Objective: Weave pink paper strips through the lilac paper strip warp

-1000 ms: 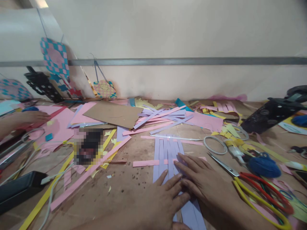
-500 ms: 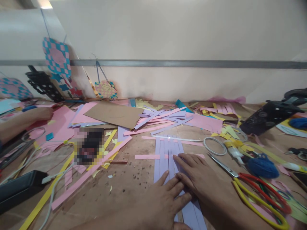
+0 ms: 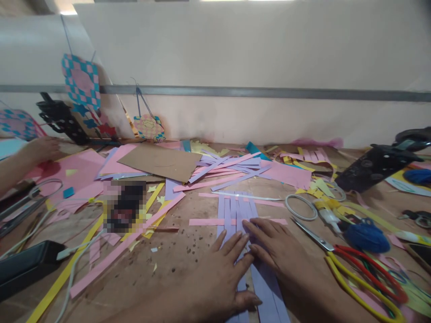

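Note:
Several long purple paper strips (image 3: 266, 287) lie side by side, running away from me. Two pink paper strips cross them: a nearer pink strip (image 3: 205, 222), partly woven over and under, and a farther pink strip (image 3: 269, 202) by the strips' far ends. My left hand (image 3: 225, 269) rests with fingers spread on the purple strips, palm down. Just right of it, my right hand (image 3: 276, 244) lies flat on the strips, its fingertips close to the nearer pink strip. Neither hand grasps anything. The hands cover the middle of the purple strips.
Scissors (image 3: 330, 246) with red and yellow handles lie at my right, beside blue yarn (image 3: 367, 235) and a glue bottle (image 3: 330, 215). Cardboard (image 3: 161, 161) and loose paper strips lie behind. A black power strip (image 3: 30, 269) is at left. Another person's hand (image 3: 42, 150) reaches in at far left.
My left hand has shifted slightly forward and left, its fingers now straighter on the strips. My right hand stays nearly in place. The other person's hand has moved left and up.

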`<state>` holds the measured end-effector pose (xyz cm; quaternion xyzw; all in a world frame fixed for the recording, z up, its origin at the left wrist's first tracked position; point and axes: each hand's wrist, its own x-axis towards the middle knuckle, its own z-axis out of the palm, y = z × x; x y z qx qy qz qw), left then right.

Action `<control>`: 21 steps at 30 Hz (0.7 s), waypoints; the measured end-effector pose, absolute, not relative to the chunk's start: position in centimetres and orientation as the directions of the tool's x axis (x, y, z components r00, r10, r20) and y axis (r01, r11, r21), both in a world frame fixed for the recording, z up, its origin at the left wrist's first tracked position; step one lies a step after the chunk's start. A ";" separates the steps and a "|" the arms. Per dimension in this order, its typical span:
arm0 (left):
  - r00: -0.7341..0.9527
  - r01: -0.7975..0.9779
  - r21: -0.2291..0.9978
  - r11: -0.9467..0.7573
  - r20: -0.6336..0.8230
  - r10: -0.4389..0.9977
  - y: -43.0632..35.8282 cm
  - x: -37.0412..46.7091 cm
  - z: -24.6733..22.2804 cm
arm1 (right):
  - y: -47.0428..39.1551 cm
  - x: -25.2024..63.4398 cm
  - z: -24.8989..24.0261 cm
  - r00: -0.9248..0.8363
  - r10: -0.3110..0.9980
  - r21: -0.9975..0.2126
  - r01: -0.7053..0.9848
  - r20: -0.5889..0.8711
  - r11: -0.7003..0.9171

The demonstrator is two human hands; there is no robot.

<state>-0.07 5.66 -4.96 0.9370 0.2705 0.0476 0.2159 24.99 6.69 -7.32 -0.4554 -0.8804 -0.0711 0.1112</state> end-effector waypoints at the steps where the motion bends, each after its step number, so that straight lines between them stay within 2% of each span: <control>1: 0.845 0.497 0.422 -0.758 -0.038 0.533 5.6 -0.1 -5.2 | 6.7 24.9 -7.5 -0.553 0.790 0.039 0.825 0.265 0.564; 6: 0.840 0.501 0.443 -0.743 -0.042 0.541 5.3 -0.2 -5.7 | 6.6 24.4 -7.5 -0.540 0.786 0.115 0.839 0.303 0.532; 11: 0.843 0.487 0.502 -0.715 -0.057 0.535 5.2 -0.2 -5.7 | 6.8 23.8 -6.6 -0.558 0.781 0.187 0.830 0.279 0.526; 21: 0.849 0.462 0.510 -0.725 -0.016 0.529 5.1 0.0 -6.3 | 7.2 23.0 -6.7 -0.500 0.801 0.186 0.866 0.329 0.464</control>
